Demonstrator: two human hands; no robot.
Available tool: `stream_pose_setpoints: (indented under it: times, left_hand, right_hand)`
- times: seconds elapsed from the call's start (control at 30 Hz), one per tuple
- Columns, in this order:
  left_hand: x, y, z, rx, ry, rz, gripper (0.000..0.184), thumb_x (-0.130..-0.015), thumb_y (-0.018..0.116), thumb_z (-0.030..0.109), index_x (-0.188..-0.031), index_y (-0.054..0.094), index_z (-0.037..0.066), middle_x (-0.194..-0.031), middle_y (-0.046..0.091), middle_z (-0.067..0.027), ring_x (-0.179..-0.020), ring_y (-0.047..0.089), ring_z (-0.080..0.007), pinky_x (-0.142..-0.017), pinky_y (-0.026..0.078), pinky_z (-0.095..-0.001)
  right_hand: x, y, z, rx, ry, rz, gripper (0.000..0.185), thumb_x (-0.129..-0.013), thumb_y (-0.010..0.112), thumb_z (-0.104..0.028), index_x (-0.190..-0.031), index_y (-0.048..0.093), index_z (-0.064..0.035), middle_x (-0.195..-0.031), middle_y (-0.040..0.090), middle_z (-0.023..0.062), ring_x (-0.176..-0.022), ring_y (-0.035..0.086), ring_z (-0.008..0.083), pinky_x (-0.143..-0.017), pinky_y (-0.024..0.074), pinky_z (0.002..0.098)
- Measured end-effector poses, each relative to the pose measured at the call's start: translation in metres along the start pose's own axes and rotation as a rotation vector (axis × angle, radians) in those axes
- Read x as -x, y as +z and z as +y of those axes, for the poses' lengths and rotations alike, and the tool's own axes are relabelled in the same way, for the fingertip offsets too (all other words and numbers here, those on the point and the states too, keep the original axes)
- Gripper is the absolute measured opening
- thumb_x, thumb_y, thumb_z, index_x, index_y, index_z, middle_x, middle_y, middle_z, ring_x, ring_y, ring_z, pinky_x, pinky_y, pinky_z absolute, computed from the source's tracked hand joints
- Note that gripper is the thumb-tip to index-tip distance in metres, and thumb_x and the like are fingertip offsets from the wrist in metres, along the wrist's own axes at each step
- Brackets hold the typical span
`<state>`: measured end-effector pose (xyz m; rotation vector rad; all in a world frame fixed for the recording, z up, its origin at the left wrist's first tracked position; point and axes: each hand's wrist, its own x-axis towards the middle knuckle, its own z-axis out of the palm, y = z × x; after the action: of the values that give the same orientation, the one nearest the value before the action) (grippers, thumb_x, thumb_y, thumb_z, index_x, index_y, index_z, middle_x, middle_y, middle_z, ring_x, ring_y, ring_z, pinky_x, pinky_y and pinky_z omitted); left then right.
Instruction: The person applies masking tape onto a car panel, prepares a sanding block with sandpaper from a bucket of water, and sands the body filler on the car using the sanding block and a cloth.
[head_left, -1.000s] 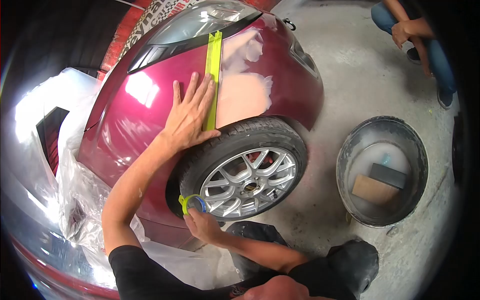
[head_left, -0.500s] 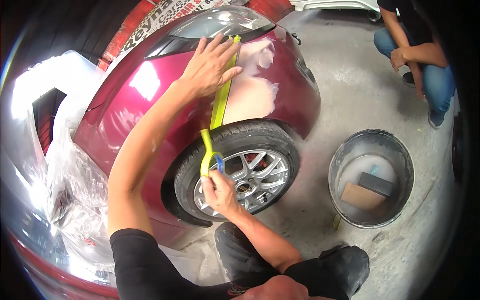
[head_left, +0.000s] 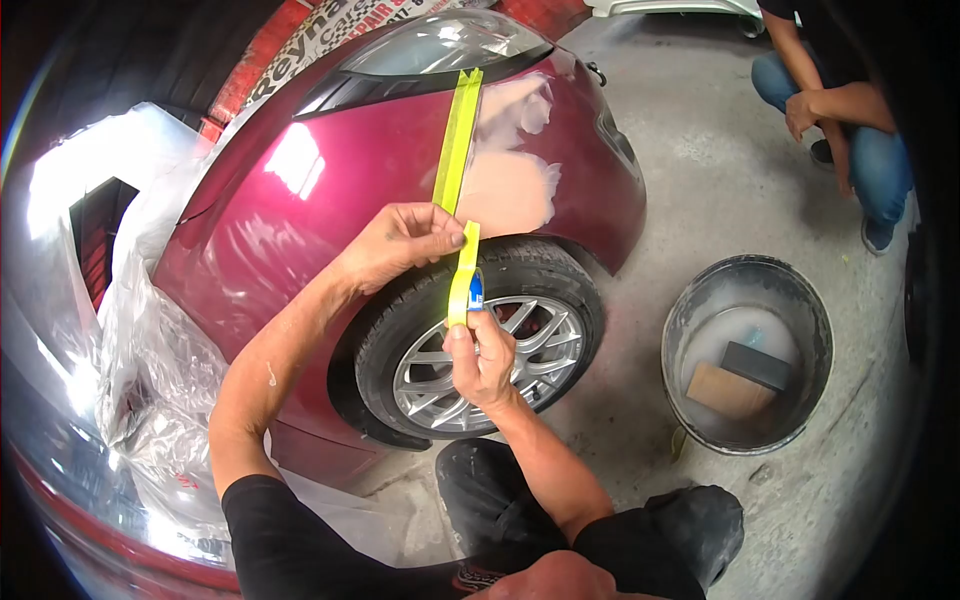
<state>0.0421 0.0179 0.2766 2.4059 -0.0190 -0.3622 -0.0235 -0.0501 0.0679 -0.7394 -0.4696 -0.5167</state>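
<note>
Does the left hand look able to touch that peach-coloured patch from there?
Probably yes: the left hand sits near the peach-coloured patch, and the yellow tape strip alongside lies flat, so nothing seems in the way.

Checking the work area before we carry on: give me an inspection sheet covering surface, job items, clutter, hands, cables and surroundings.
Surface: maroon fender with pale filler patch.
Job's things: yellow-green tape strip beside the filler, running from headlight toward wheel arch; tape roll with a tail reaching up.
Clutter: bucket on floor, containing grey block, tan block and cloudy liquid.
Hands: left hand at the tail's upper end, firm pinch unclear; right hand gripping the roll.
Cables: nothing seen.
Surroundings: crouching person beyond bucket; plastic sheeting along the car's side.
</note>
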Motion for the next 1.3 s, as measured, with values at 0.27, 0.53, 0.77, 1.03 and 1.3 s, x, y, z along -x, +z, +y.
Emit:
stream_pose_setpoints:
  times: [0.27, 0.53, 0.77, 1.03, 1.3]
  left_hand:
    - [-0.015, -0.02, 0.017, -0.202, 0.01, 0.109, 0.031, -0.103, 0.07, 0.035, -0.108, 0.071, 0.005, -0.095, 0.069, 0.0016, -0.078, 0.055, -0.0058, -0.07, 0.045, -0.0228]
    - [-0.011, -0.017, 0.012, -0.002, -0.215, -0.101, 0.033, -0.096, 0.079, 0.04, -0.101, 0.077, 0.007, -0.088, 0.07, 0.0052, -0.074, 0.056, -0.0041, -0.062, 0.044, -0.0194]
    - [-0.008, -0.016, 0.017, 0.151, -0.261, -0.166, 0.017, -0.095, 0.081, 0.022, -0.1, 0.073, 0.008, -0.085, 0.068, 0.0054, -0.071, 0.057, -0.0039, -0.061, 0.043, -0.0189]
    - [-0.009, -0.026, 0.019, 0.183, -0.145, -0.088, 0.015, -0.095, 0.081, 0.017, -0.1, 0.071, 0.007, -0.085, 0.068, 0.0034, -0.074, 0.059, -0.0049, -0.064, 0.045, -0.0204]
    - [-0.049, -0.046, 0.009, -0.366, 0.267, 0.303, 0.021, -0.098, 0.076, 0.024, -0.095, 0.073, 0.004, -0.079, 0.07, 0.0013, -0.071, 0.06, -0.0063, -0.066, 0.05, -0.0282]
  right_hand:
    - [-0.012, 0.014, 0.001, 0.018, -0.056, 0.034, 0.009, -0.103, 0.056, -0.002, -0.104, 0.064, 0.002, -0.073, 0.066, 0.0075, -0.063, 0.066, 0.014, -0.059, 0.053, 0.0281]
    - [-0.019, 0.0, -0.004, 0.021, -0.21, -0.024, 0.008, -0.093, 0.06, -0.002, -0.096, 0.065, 0.0035, -0.066, 0.062, 0.009, -0.062, 0.065, 0.0283, -0.108, 0.0501, 0.0514]
    - [-0.022, 0.001, -0.004, -0.007, -0.265, -0.015, 0.009, -0.094, 0.06, -0.003, -0.094, 0.067, 0.0031, -0.066, 0.062, 0.0097, -0.061, 0.064, 0.0271, -0.103, 0.053, 0.0492]
    - [-0.016, 0.002, -0.004, -0.08, 0.05, -0.011, 0.014, -0.1, 0.062, -0.009, -0.105, 0.065, 0.0035, -0.078, 0.067, 0.0105, -0.065, 0.067, 0.0153, -0.065, 0.0553, 0.0313]
    - [-0.031, 0.007, -0.002, 0.124, -0.017, 0.05, 0.017, -0.098, 0.067, -0.009, -0.11, 0.063, 0.0031, -0.083, 0.069, 0.0133, -0.07, 0.069, 0.0273, -0.068, 0.0566, 0.0348]
